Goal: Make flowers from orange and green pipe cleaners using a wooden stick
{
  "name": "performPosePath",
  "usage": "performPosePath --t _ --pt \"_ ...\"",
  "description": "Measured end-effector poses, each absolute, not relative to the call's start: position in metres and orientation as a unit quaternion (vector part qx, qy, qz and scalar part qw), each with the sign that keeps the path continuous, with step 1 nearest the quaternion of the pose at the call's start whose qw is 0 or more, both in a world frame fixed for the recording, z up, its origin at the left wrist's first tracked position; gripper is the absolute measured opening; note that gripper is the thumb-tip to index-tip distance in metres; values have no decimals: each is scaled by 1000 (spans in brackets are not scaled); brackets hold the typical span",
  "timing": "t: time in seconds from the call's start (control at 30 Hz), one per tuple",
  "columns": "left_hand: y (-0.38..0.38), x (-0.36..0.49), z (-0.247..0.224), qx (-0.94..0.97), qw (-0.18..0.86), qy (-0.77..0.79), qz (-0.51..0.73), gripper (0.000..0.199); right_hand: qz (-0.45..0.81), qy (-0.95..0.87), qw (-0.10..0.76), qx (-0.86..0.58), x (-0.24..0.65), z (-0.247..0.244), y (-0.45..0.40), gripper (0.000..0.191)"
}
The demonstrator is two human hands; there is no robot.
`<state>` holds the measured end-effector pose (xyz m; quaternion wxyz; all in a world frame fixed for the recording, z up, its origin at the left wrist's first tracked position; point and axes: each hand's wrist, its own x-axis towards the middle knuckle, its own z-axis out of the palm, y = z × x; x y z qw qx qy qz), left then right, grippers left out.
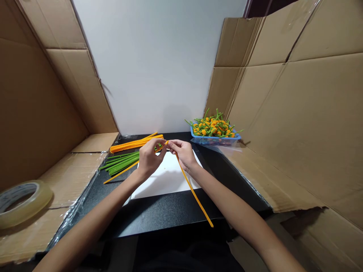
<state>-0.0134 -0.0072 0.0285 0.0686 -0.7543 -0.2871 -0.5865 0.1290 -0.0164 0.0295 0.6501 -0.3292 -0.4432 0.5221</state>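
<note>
The left hand (150,158) and right hand (183,153) meet above the bench (170,211), each grip a narrow pinch of thumb and fingers. The right grip holds an orange pipe cleaner (193,190), its long end slanting over the white paper (166,179) toward the bench's near edge. The left grip holds an orange length (121,172) that runs out toward the left edge, its tip just beside the right hand. Whether these are one stem or two, I cannot tell. An orange bundle (136,143) and a green bundle (121,162) lie near the far left corner. A blue basket (215,140) of flowers (211,126) sits at the far right corner.
</note>
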Motion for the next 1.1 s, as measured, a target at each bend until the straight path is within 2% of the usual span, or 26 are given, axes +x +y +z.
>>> performPosePath --t 0.2,0.4,0.63,0.9,1.1 --pt "-10 -16 33 -804 61 -270 -526 21 464 -500 637 -358 135 30 -15 37" --pt "-4 -22 36 -836 116 -263 -467 18 451 -553 602 -359 145 30 -10 38" --pt "0 -25 41 -845 57 -263 -463 10 440 -581 579 -366 150 34 -9 40" --pt "3 -31 43 -852 127 -259 -437 9 452 -619 523 -374 156 36 -9 39" --pt "4 -32 41 -845 245 -241 -410 9 421 -635 516 -391 156 35 -8 29"
